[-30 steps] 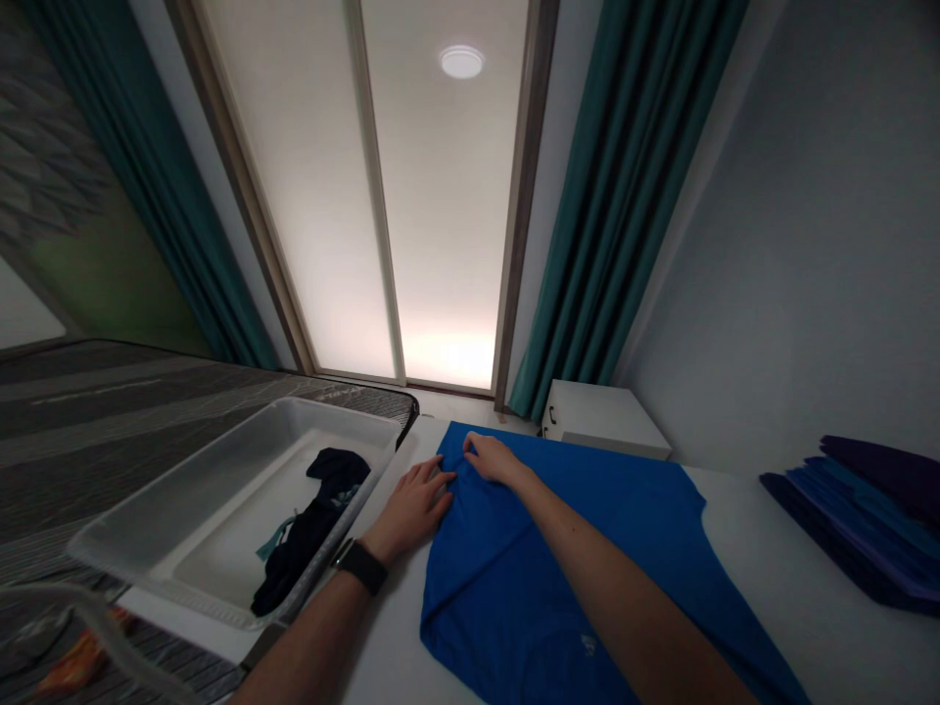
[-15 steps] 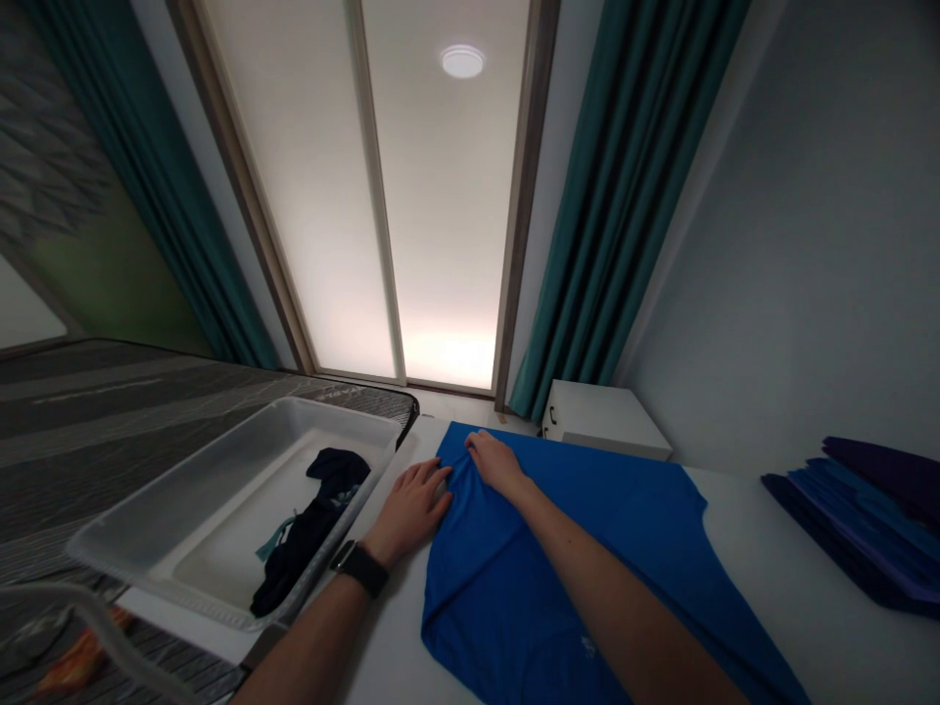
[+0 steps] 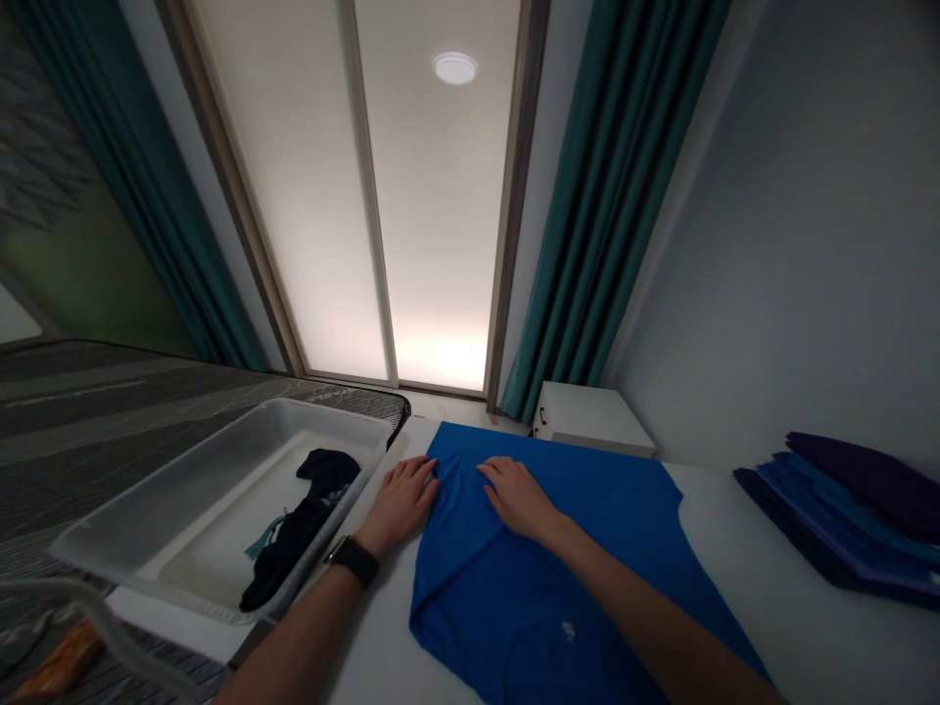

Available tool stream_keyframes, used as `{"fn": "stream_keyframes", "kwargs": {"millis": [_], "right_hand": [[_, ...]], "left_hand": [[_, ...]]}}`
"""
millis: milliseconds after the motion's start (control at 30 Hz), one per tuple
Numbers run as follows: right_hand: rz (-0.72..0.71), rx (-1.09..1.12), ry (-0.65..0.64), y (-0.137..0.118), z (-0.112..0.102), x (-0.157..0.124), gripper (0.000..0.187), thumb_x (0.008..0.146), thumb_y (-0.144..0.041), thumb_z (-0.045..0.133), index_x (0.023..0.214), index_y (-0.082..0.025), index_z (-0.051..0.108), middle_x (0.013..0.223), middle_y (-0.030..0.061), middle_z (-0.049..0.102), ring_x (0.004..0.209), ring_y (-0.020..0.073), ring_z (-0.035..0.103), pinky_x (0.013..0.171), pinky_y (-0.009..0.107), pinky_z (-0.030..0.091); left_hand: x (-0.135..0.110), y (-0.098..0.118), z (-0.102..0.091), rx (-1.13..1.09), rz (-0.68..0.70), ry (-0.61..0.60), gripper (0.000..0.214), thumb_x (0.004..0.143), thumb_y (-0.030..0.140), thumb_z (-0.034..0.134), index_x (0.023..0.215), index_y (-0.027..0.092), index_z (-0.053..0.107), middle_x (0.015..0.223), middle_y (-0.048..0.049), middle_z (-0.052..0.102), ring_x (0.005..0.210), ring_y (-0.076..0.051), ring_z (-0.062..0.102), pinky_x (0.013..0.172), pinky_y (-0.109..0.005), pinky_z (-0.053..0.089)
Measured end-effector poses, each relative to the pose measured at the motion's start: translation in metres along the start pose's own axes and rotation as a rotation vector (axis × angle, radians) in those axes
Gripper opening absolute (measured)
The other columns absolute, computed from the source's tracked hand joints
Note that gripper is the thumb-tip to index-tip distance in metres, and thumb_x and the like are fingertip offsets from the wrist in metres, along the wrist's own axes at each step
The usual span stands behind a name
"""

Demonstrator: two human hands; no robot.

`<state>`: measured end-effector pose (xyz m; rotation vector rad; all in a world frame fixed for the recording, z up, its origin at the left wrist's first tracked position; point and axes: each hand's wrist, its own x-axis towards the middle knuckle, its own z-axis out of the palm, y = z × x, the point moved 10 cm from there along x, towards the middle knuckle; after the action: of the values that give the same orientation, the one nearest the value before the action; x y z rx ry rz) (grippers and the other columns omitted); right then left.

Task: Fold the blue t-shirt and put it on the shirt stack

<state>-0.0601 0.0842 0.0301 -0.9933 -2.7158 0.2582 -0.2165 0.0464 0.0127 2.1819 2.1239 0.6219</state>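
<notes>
A blue shirt (image 3: pixel 587 480) lies spread on the white table (image 3: pixel 716 548), with its left side folded inward and a small pale logo showing near the bottom. My left hand (image 3: pixel 403 499), wearing a black watch (image 3: pixel 353 560) on the wrist, rests at the shirt's left edge with fingers stretched out. On top of the cloth, my right hand (image 3: pixel 518 494) lies fairly flat, its fingers pointing left and slightly bent. Neither hand grips the fabric.
To the left stands a clear plastic bin (image 3: pixel 158 490) with dark clothing (image 3: pixel 305 524) inside. A stack of folded blue and purple clothes (image 3: pixel 844 514) sits at the right. Beyond the table are a white cabinet (image 3: pixel 591 416) and frosted sliding doors (image 3: pixel 441 225).
My right hand has released its pinch on the shirt near the left edge and moved slightly right, its fingers now flatter. My left hand stays at the edge. The view shifts a little.
</notes>
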Motion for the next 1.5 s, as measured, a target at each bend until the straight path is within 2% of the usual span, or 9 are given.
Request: {"fn": "stream_keyframes", "kwargs": {"millis": [200,433,567,667,833,933,1033,1233,1500], "right_hand": [[0.022,0.109,-0.152,-0.005,0.016,-0.052,0.052,0.099,-0.04,0.029,0.148,-0.021,0.031,0.155,0.0067,0.028,0.143,0.022,0.021,0.116,0.042,0.015],[0.028,0.128,-0.171,-0.009,0.02,-0.065,0.059,0.099,-0.049,0.023,0.152,-0.022,0.018,0.158,0.0032,0.013,0.146,0.0192,0.009,0.119,0.043,0.002],[0.036,0.11,-0.183,-0.009,0.021,-0.066,0.061,0.099,-0.052,0.02,0.152,-0.022,0.017,0.159,0.0025,0.012,0.146,0.0194,0.008,0.119,0.043,0.001],[0.035,0.095,-0.188,-0.01,0.02,-0.065,0.063,0.098,-0.053,0.018,0.152,-0.02,0.018,0.159,0.0029,0.012,0.146,0.0198,0.008,0.119,0.043,0.001],[0.026,0.088,-0.164,-0.011,0.016,-0.065,0.061,0.099,-0.05,0.019,0.151,-0.019,0.021,0.158,0.0034,0.013,0.146,0.0193,0.01,0.119,0.042,0.002],[0.024,0.09,-0.156,-0.009,0.018,-0.065,0.06,0.099,-0.049,0.021,0.151,-0.019,0.022,0.158,0.004,0.015,0.145,0.0194,0.012,0.119,0.043,0.003],[0.015,0.096,-0.143,-0.008,0.019,-0.065,0.059,0.099,-0.047,0.021,0.151,-0.02,0.022,0.158,0.0038,0.016,0.145,0.0197,0.012,0.119,0.043,0.003],[0.007,0.111,-0.131,-0.007,0.02,-0.065,0.059,0.099,-0.046,0.021,0.151,-0.019,0.022,0.158,0.0041,0.015,0.146,0.0203,0.011,0.119,0.044,0.003],[0.008,0.121,-0.134,-0.007,0.021,-0.064,0.058,0.099,-0.047,0.021,0.151,-0.021,0.022,0.158,0.0031,0.014,0.146,0.02,0.011,0.119,0.044,0.002]], "left_hand": [[-0.001,0.004,-0.002,0.014,-0.006,-0.018,0.043,0.094,0.036,0.039,0.132,0.022,0.053,0.135,-0.009,0.053,0.123,-0.027,0.046,0.103,-0.045,0.035],[0.003,-0.002,-0.005,-0.034,0.013,0.035,0.04,0.096,0.035,0.035,0.126,0.022,0.058,0.13,-0.0082,0.057,0.12,-0.026,0.049,0.101,-0.043,0.039],[0.018,0.003,-0.012,-0.068,0.077,0.087,0.038,0.095,0.026,0.035,0.121,0.019,0.061,0.121,-0.0097,0.062,0.112,-0.025,0.053,0.096,-0.04,0.043],[0.039,0.01,-0.012,0.009,0.086,0.065,0.035,0.096,0.024,0.036,0.118,0.018,0.062,0.112,-0.0099,0.065,0.106,-0.025,0.056,0.092,-0.04,0.043],[0.077,0.029,0.013,0.145,0.173,-0.159,0.037,0.096,0.019,0.034,0.124,0.022,0.058,0.113,-0.0095,0.062,0.109,-0.024,0.055,0.093,-0.038,0.042],[0.095,0.039,0.023,0.143,0.261,-0.277,0.032,0.092,0.018,0.041,0.113,0.026,0.064,0.106,-0.0058,0.063,0.104,-0.021,0.058,0.091,-0.033,0.043],[0.107,0.042,0.027,0.14,0.304,-0.355,0.023,0.086,0.018,0.049,0.099,0.024,0.068,0.101,-0.0047,0.064,0.093,-0.019,0.061,0.085,-0.029,0.045],[0.116,0.045,0.026,0.106,0.305,-0.389,0.012,0.083,0.021,0.052,0.087,0.02,0.063,0.081,-0.0024,0.067,0.074,-0.017,0.062,0.068,-0.025,0.044],[0.106,0.038,0.033,0.025,0.287,-0.302,0.025,0.088,0.022,0.049,0.111,0.021,0.056,0.085,-0.0012,0.067,0.078,-0.016,0.062,0.07,-0.024,0.044]]}}
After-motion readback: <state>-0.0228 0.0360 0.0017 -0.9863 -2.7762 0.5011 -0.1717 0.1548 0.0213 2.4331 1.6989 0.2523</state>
